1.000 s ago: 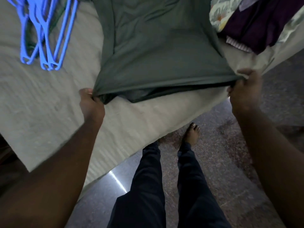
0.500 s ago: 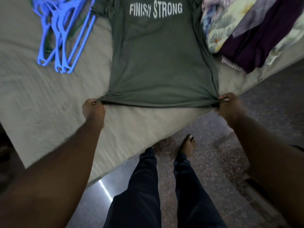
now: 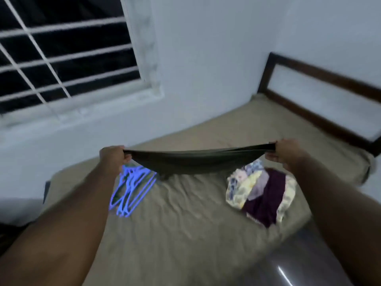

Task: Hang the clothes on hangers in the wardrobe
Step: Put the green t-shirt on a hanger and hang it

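Observation:
A dark green T-shirt [image 3: 195, 162] hangs stretched in the air above the bed, seen almost edge-on. My left hand [image 3: 113, 157] grips one corner of its hem and my right hand [image 3: 286, 151] grips the other. Several blue plastic hangers [image 3: 132, 188] lie in a bunch on the sheet below my left hand. A heap of other clothes [image 3: 261, 195], floral and dark purple, sits on the bed under my right hand. No wardrobe is in view.
The bed [image 3: 185, 223] has a beige sheet and a dark wooden headboard [image 3: 321, 75] at the right. A barred window [image 3: 68, 52] and white wall stand behind it. Grey floor [image 3: 305, 261] shows at the lower right.
Both hands have lifted the green T-shirt off the bed into the air, still holding its hem corners. The camera has tilted up from the floor and legs toward the wall and window.

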Demonstrator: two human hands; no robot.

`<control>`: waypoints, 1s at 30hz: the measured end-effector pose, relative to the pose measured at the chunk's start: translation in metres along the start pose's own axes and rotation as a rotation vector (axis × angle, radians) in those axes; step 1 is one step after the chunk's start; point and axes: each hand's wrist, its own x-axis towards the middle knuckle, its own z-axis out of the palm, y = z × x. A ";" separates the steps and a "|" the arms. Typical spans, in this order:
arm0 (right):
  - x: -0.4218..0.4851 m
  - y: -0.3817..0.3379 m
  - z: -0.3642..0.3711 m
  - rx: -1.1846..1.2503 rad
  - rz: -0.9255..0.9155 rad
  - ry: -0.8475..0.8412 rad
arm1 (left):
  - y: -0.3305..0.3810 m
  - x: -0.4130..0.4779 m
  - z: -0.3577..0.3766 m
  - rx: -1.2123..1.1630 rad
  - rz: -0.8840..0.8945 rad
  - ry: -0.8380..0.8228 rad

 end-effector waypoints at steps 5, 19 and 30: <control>-0.030 -0.137 -0.015 0.138 -0.135 0.039 | 0.140 -0.013 -0.002 -0.236 0.170 -0.021; -0.123 -0.334 -0.068 0.147 -0.644 0.193 | 0.342 -0.109 -0.016 -0.159 0.717 0.083; -0.137 -0.357 -0.098 -0.005 -0.715 0.172 | 0.364 -0.121 -0.031 -0.130 0.743 0.008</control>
